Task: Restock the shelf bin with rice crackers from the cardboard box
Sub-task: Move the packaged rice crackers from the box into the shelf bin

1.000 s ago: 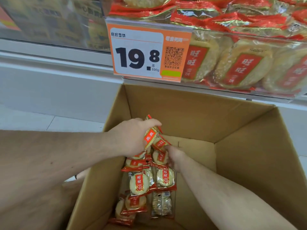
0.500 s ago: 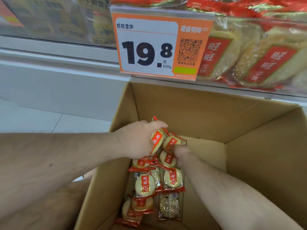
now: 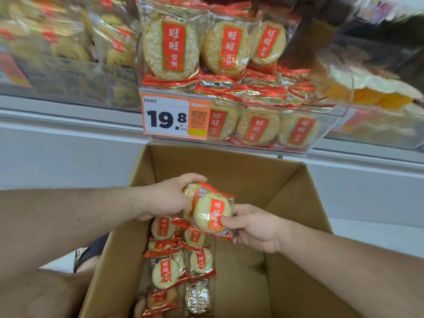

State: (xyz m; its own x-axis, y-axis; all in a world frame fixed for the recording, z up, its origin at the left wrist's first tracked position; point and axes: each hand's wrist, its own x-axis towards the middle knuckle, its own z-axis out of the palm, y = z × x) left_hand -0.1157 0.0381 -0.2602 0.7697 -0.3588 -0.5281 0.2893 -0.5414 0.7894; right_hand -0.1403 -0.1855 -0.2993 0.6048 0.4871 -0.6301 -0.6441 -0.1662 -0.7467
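An open cardboard box stands below the shelf, with several wrapped rice crackers lying along its left side. Above the box, my left hand grips a rice cracker pack from the top. My right hand pinches the lower right edge of a second rice cracker pack that overlaps the first. The clear shelf bin above holds many of the same packs, some standing upright at the back.
An orange price tag reading 19.8 hangs on the bin's front left. Neighbouring clear bins with other snacks flank it left and right. A sandalled foot stands on the pale floor left of the box.
Both hands have risen out of the box bottom with cracker packs. My right hand now holds one pack clear of the pile. The view has tilted up, showing more of the shelf bin.
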